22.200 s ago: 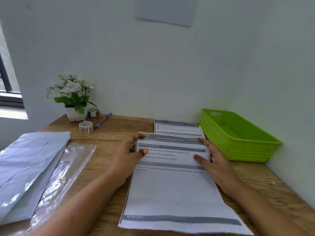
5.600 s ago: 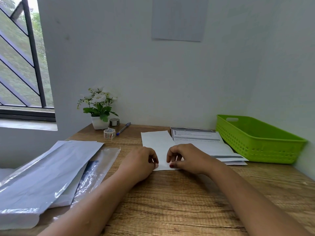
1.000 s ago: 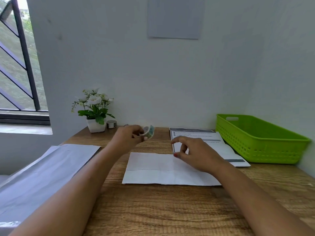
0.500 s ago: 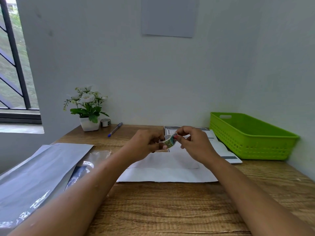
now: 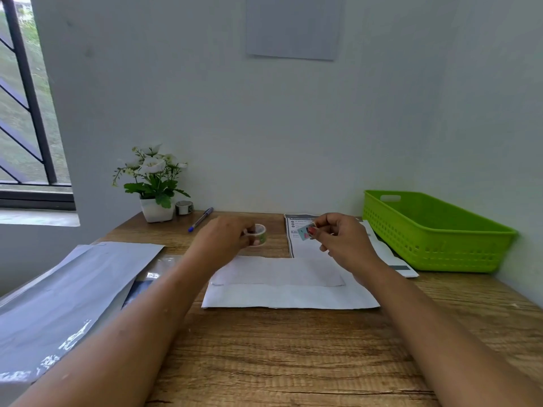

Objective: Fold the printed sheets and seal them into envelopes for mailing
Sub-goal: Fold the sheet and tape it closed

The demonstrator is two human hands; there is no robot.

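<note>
- Firstly, a wooden table (image 5: pixel 279 348) fills the corner of the room and carries everything.
- Grey mailer bags (image 5: pixel 67 289) lie stacked along its left edge, over a clear plastic sleeve (image 5: pixel 164 265).
- A green slotted basket (image 5: pixel 440 248) sits at the far right corner, against the wall; only its own inner walls and floor show.
- A white envelope (image 5: pixel 288 295) lies flat mid-table, flap side up, with both forearms reaching over it.
- Printed sheets (image 5: pixel 302 249) lie behind it, touching the basket's near left corner and partly hidden by the right hand.
- A potted plant (image 5: pixel 154 186) with white flowers stands at the far left corner.
- The left hand (image 5: pixel 223 239) is raised above the table, fingers curled round a tape roll (image 5: pixel 260 234).
- The right hand (image 5: pixel 343 242) is raised too, pinching a short patterned strip (image 5: pixel 305 232) between thumb and fingertip, apart from the roll.
- A blue pen (image 5: pixel 200 219) lies just right of the plant.
- A second small roll (image 5: pixel 184 207) stands beside the pot.
</note>
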